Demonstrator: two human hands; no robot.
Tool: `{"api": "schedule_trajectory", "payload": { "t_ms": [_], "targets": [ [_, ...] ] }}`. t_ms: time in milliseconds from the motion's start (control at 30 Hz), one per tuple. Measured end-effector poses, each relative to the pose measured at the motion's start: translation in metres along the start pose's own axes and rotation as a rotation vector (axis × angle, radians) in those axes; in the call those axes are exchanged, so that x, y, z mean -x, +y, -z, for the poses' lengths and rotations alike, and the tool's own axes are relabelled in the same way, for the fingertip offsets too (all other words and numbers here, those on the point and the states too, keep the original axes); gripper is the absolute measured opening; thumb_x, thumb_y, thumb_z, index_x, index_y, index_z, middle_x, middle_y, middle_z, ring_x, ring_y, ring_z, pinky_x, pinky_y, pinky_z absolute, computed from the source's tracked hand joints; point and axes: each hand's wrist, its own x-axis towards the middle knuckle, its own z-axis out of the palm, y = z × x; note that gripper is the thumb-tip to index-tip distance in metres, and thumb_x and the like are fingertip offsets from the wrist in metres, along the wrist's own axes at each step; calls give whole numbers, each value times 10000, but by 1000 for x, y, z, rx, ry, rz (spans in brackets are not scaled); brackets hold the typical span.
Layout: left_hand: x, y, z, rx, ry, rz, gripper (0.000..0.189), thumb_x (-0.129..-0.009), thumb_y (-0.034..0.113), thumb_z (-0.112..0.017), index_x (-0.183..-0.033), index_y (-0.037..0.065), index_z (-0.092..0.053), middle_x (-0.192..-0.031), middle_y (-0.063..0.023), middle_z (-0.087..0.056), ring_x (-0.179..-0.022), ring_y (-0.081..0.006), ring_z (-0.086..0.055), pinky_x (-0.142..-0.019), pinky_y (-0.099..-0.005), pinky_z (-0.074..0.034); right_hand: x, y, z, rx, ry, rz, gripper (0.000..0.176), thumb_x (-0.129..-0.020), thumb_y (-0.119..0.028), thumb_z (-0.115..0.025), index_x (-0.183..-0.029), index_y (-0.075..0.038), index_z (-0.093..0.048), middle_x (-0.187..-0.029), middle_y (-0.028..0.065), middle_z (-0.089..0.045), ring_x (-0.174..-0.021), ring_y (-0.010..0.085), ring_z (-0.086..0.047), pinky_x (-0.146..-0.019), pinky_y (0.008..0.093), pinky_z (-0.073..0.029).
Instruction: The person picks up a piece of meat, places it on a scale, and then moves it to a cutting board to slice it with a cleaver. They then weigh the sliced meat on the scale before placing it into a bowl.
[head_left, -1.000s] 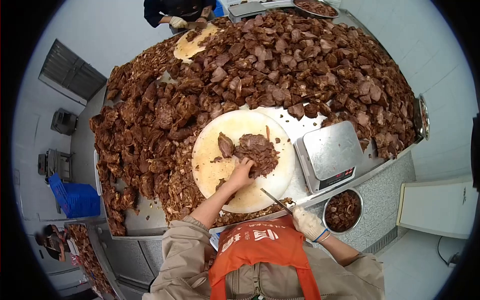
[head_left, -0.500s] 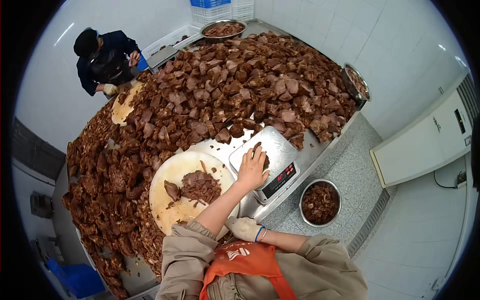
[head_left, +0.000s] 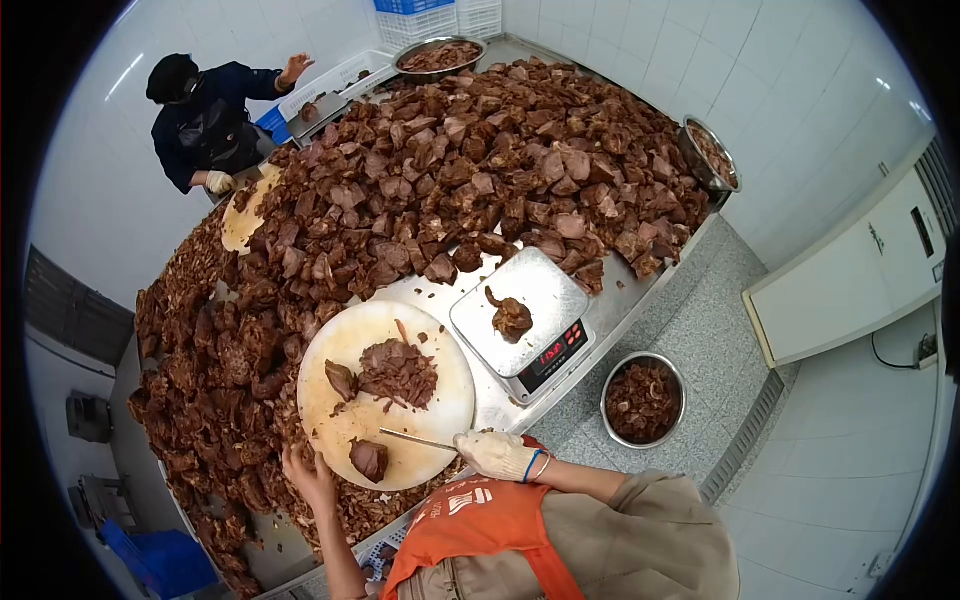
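My left hand (head_left: 312, 480), bare, reaches down at the edge of the meat pile beside the round cutting board (head_left: 455, 390), fingers apart. My right hand (head_left: 497, 455) wears a white glove and is closed around a knife (head_left: 415, 438), whose thin blade extends left over the board's near edge. A dark chunk of meat (head_left: 369, 460) lies close to the blade tip. Farther up the board are a heap of sliced meat (head_left: 398, 373) and a smaller chunk (head_left: 341, 379). On the digital scale (head_left: 550, 290) rests one piece of meat (head_left: 512, 318).
A huge pile of cooked meat (head_left: 450, 180) covers most of the metal table. Metal bowls of meat stand on the floor (head_left: 682, 400), at the right corner (head_left: 735, 180) and at the back (head_left: 400, 65). Across the table a co-worker (head_left: 215, 125) stands at another board (head_left: 238, 225).
My left hand has left the scale and swung to the pile at the board's left. The knife and a chunk on the near board now show. The co-worker's bare hand has risen outward.
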Motion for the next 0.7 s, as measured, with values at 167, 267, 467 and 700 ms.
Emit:
{"api": "schedule_trajectory", "payload": {
  "t_ms": [167,267,467,700],
  "targets": [
    [48,-30,-17,181,-48,206,431,-906,196,-653,-1272,14,-517,-1415,-210,-390,-1328,-395,-368,-1084,-465,-332,15,10,5,16,64,82,145,-929,-141,-467,-995,-14,-492,-860,198,-616,-781,394,-659,-654,461,-543],
    [50,-41,-54,167,-117,172,523,-882,224,-680,-1308,1,-476,-1400,-209,-398,-1309,-389,-398,-1059,-465,-365,24,6,21,43,19,8,135,-929,-135,-458,-976,-19,-507,-866,193,-624,-790,381,-662,-658,447,-546],
    [49,-15,-84,322,-278,201,844,-716,299,-819,-1388,9,-399,-1374,-240,-423,-1271,-385,-453,-1055,-443,-396,60,1,129,106,71,-174,146,-929,-162,-478,-1007,-45,-517,-854,171,-629,-752,367,-660,-641,451,-550],
    [46,-14,-100,272,-317,211,897,-624,201,-820,-1375,6,-372,-1249,-253,-533,-1173,-372,-539,-999,-428,-446,68,84,221,436,326,-330,112,-887,-149,-587,-907,-53,-533,-806,184,-607,-762,394,-630,-677,472,-512]
  ]
}}
